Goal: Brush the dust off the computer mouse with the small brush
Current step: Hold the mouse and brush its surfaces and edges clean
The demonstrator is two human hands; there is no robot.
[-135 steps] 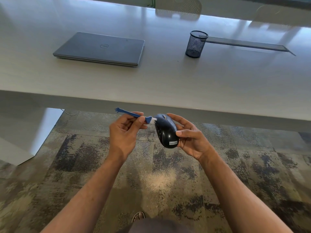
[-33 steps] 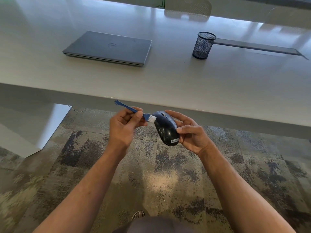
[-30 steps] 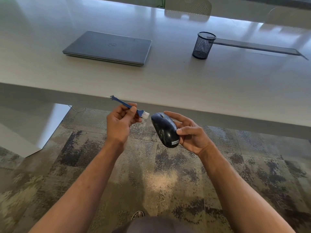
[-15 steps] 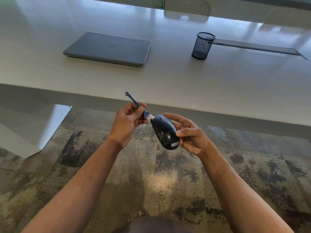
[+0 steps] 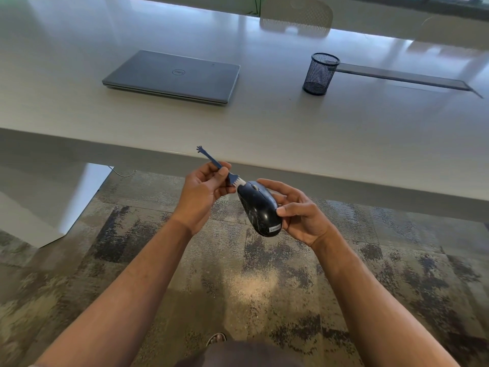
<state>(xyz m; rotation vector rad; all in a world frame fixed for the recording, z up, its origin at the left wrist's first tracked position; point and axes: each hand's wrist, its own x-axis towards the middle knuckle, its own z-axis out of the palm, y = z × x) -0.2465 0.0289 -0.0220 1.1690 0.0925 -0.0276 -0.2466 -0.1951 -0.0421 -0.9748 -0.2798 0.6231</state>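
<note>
A black computer mouse with a white label near its rear is held in the air in front of the table edge. My right hand grips it from the right side, thumb on top and fingers behind. My left hand pinches the thin handle of a small blue brush. The brush's white bristles touch the front of the mouse beside the scroll wheel. Its handle points up and to the left.
A pale table stretches ahead with a closed grey laptop and a black mesh pen cup on it. A long flat grey strip lies behind the cup. Patterned carpet is below my arms.
One second ago the brush was lifted off to the left of the mouse; my left hand has brought it back, handle tilted more upright, so the bristles touch the mouse's front.
</note>
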